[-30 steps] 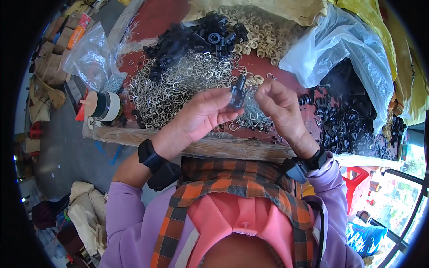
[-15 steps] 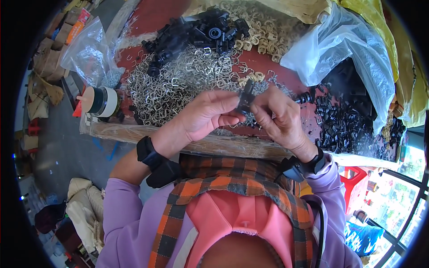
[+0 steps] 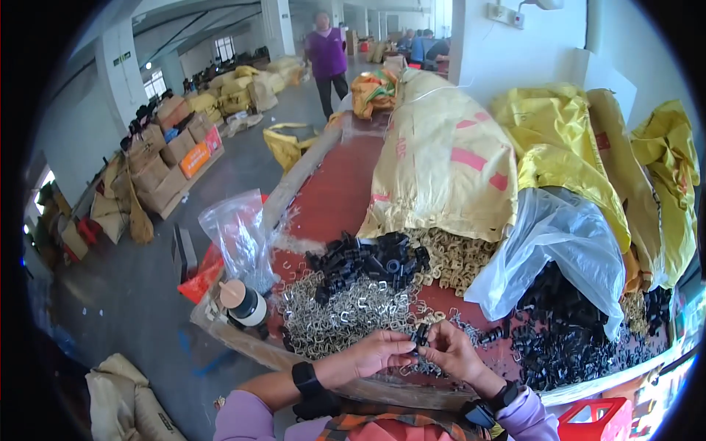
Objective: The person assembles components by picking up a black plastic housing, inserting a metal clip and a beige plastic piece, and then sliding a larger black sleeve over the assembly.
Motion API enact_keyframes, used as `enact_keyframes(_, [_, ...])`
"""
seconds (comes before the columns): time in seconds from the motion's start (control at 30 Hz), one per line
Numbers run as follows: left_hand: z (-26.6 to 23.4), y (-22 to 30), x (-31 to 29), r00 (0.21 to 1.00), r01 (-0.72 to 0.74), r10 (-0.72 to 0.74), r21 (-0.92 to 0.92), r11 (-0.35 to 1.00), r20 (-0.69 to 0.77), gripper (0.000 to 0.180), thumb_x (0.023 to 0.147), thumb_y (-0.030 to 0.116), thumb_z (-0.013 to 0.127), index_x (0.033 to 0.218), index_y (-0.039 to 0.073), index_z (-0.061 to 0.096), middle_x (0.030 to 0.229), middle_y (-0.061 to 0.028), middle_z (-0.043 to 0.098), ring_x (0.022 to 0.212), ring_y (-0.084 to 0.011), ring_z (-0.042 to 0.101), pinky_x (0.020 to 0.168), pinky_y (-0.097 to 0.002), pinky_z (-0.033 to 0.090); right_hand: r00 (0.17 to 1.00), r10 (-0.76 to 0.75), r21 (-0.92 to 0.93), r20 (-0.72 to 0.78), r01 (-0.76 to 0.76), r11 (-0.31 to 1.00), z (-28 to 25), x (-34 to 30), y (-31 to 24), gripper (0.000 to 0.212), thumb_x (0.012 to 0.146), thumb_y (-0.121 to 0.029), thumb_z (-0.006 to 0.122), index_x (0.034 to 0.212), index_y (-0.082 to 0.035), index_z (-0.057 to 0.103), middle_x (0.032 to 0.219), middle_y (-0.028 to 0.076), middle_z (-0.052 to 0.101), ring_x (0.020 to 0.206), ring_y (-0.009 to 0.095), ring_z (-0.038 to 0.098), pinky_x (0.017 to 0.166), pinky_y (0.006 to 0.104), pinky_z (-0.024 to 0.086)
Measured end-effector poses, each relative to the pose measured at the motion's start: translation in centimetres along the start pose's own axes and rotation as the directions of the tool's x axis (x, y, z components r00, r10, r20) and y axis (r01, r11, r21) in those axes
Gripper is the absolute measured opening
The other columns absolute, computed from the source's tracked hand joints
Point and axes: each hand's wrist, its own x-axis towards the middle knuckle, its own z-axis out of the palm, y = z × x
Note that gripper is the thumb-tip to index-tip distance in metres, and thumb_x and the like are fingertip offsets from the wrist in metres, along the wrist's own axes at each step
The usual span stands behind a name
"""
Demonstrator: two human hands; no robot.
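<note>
A small black plastic fitting [image 3: 420, 335] is pinched between my two hands over the near part of the red-topped table. My left hand [image 3: 376, 354] grips it from the left with thumb and fingers. From the right, the thumb and bent fingers of my right hand [image 3: 457, 356] close on the same piece. Just left of them spreads a heap of shiny metal U-shaped clips [image 3: 323, 309]. Behind that heap lie larger black plastic fittings [image 3: 371, 263]. Beige plastic clips [image 3: 457, 259] spill from a woven sack [image 3: 441, 162], and small black parts [image 3: 562, 356] are piled to the right.
A white-and-black jar with a pink lid [image 3: 244, 303] and a see-through bag [image 3: 239, 231] stand at the left edge. A milky plastic sheet [image 3: 548, 246] and yellow sacks [image 3: 562, 132] lie right. A person in purple [image 3: 328, 55] stands beyond the table; a red stool [image 3: 596, 420] is lower right.
The view has tilted up, bringing the room and the standing person into sight. Both hands appear lower in the picture and still hold the black fitting together.
</note>
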Motion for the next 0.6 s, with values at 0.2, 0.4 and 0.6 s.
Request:
enact_keyframes(0.2, [1.2, 0.1, -0.4, 0.999, 0.036, -0.037, 0.045, 0.998, 0.036, 0.023, 0.079, 0.008, 0.05, 0.099, -0.004, 0.05, 0.092, -0.0109, 0.056, 0.078, -0.0168, 0.057, 0.07, -0.0236, 0.047, 0.993, 0.018, 0.326, 0.119, -0.057, 0.944, -0.8, -0.8, 1.7, 0.022, 0.07, -0.014, 0.063, 0.073, -0.004, 0.045, 0.06, 0.002, 0.041, 0.052, 0.008, 0.042, 0.045, 0.0229, 0.035])
enact_keyframes(0.4, [0.6, 1.3, -0.3, 0.999, -0.031, 0.032, 0.053, 0.998, -0.018, 0.022, 0.08, 0.009, 0.05, 0.097, -0.004, 0.05, 0.091, -0.0116, 0.056, 0.078, -0.0164, 0.057, 0.069, -0.0223, 0.048, 0.991, -0.098, -0.768, -0.087, -0.004, 0.64, -8.8, -4.5, 2.1, 0.02, 0.063, -0.014, 0.064, 0.069, -0.004, 0.047, 0.071, 0.01, 0.05, 0.062, 0.026, 0.052, 0.052, 0.0318, 0.041])
enact_keyframes(0.6, [-0.2, 1.0, -0.3, 0.994, -0.053, 0.053, 0.003, 0.999, -0.096, 0.02, 0.079, 0.01, 0.051, 0.094, -0.003, 0.051, 0.09, -0.0118, 0.056, 0.078, -0.017, 0.057, 0.065, -0.0206, 0.048, 0.929, -0.04, -0.914, -0.367, -0.353, 0.203, -13.5, -10.6, 6.9, 0.016, 0.064, -0.013, 0.059, 0.072, -0.005, 0.048, 0.074, 0.013, 0.048, 0.064, 0.031, 0.053, 0.054, 0.0378, 0.044])
